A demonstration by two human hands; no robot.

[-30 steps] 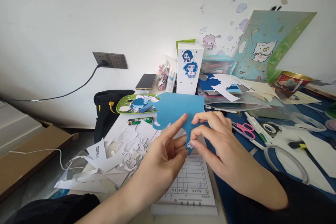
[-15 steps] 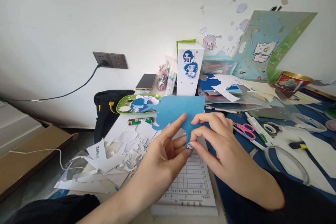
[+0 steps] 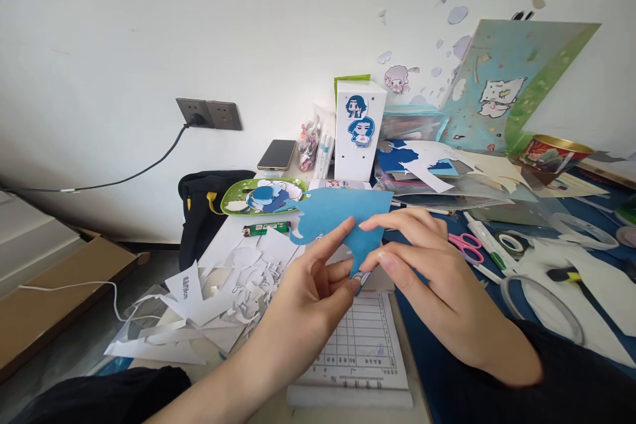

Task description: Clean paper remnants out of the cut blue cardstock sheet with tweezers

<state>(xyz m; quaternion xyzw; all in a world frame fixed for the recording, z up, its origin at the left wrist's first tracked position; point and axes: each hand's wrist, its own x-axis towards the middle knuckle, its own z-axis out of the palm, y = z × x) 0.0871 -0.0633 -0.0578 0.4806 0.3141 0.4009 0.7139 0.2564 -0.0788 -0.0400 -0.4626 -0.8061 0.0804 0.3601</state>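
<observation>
Blue paper (image 3: 332,207) pinched by left hand (image 3: 313,288)
Right hand (image 3: 440,271) kinda half-curled at its edge, grip can't be told

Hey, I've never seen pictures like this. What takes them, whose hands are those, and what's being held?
No machine here: these are one person's bare hands. A camera worn on that person's head takes the pictures, looking forward and down. The left hand pinches the narrow end of a cut blue sheet; the right hand has its fingertips by the sheet's right side, though I can't tell whether they pinch it. Around them lie paper scraps on the left, a printed form below, a green tray bearing cut-outs, and pink scissors to the right.
</observation>
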